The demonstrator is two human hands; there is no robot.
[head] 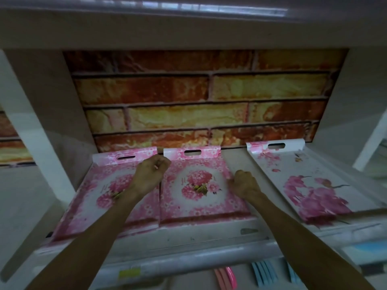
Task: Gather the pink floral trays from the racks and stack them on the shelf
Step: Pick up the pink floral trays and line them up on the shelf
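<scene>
Three floral trays lie flat on a white shelf (pixel 209 241). The middle pink floral tray (pixel 199 204) has a bouquet print and a slotted handle at the back. My left hand (pixel 149 174) grips its left edge, fingers curled. My right hand (pixel 244 183) pinches its right edge. A second pink floral tray (pixel 90 208) lies touching it on the left, partly under my left forearm. A white tray with pink blossoms (pixel 314 185) lies apart to the right.
A brick-patterned panel (pixel 199 101) backs the shelf bay. White side walls (pixel 37 126) close it on both sides and a shelf board hangs overhead. Below the front lip, pink items (pixel 226 277) and blue items (pixel 263 273) show.
</scene>
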